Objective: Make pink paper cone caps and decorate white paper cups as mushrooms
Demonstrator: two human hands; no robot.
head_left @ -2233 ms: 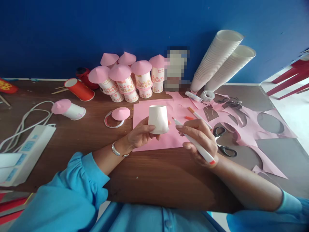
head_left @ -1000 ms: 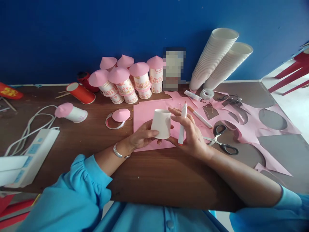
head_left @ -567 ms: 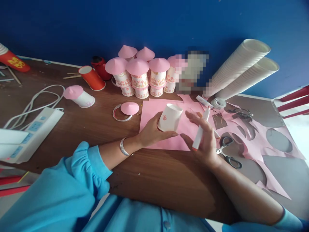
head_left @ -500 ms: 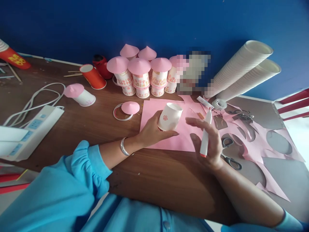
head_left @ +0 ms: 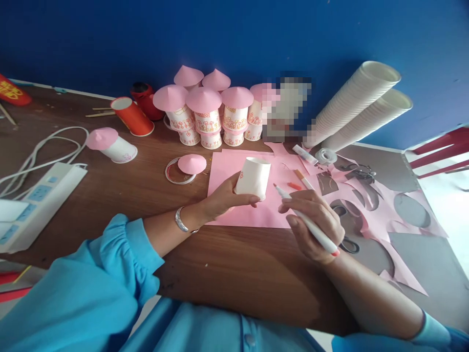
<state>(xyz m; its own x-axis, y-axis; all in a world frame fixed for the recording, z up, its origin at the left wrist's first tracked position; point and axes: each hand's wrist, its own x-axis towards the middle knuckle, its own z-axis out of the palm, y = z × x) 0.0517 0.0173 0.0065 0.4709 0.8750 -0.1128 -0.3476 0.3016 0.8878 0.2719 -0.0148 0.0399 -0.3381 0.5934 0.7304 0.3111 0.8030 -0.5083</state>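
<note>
A white paper cup (head_left: 255, 177) is gripped from below and the left by my left hand (head_left: 227, 196), its rim tilted slightly right. Part of a small red drawing shows on the cup's left side. My right hand (head_left: 317, 222) is closed around a white marker (head_left: 311, 222), whose reddish tip points up and left, a short gap from the cup. Beneath both hands lie pink paper sheets (head_left: 223, 188). An orange marker cap (head_left: 294, 186) and another marker (head_left: 303, 179) rest on the pink paper near my right hand.
Decorated cups with pink cone roofs (head_left: 204, 100) stand at the back. Tall stacks of paper cups (head_left: 351, 107) lean on the blue wall. Pink paper scraps (head_left: 381, 234), scissors (head_left: 346, 243) and a tape roll (head_left: 326, 156) lie right; a power strip (head_left: 44, 200) lies left.
My right hand has turned the marker from nearly upright to a writing hold, its tip now toward the cup. My left hand has rotated the cup, moving its red drawing to the left edge.
</note>
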